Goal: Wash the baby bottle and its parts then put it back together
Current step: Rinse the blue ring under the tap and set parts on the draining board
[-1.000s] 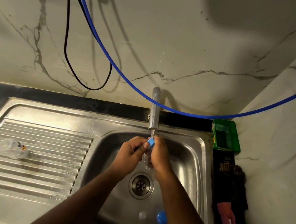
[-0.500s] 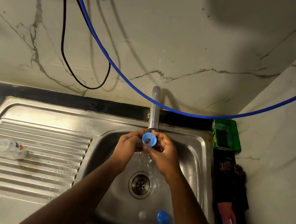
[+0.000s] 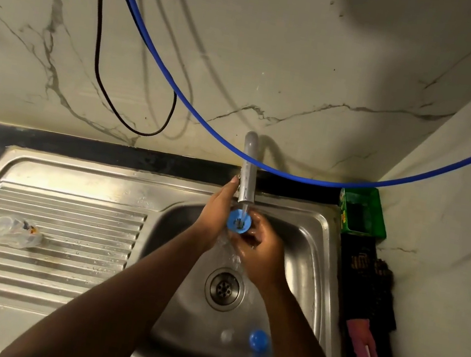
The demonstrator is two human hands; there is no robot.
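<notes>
Your right hand [image 3: 260, 250] holds the blue ring [image 3: 239, 222] under the tap [image 3: 247, 180], fingers curled around its lower edge, open face turned up toward the camera. The water stream lands right in the ring's centre hole and splashes down toward the drain [image 3: 224, 288]. Your left hand [image 3: 217, 206] is off the ring: it reaches up along the left side of the spout, fingertips touching or just beside the metal near the top; whether it's clasping a handle you cannot tell from here, the hand looks loosely extended, holding nothing visible.

Key relation: the ring sits directly below the spout mouth, its flat face roughly across the stream, so the ring's axis runs along the water. The right hand is the one on it; the left is just above and to its left, near enough to come back for rubbing.

Other parts: the clear bottle [image 3: 14, 231] lies on its side on the ribbed draining board [image 3: 63, 243], well apart to the left. A blue cap [image 3: 259, 340] and a small clear piece [image 3: 227, 335] sit in the sink [image 3: 306, 266] bowl near you, below the drain.

Judgement: rinse step on the ring, mid-task; reassembly not begun. The wet ring could slip into the bowl.
</notes>
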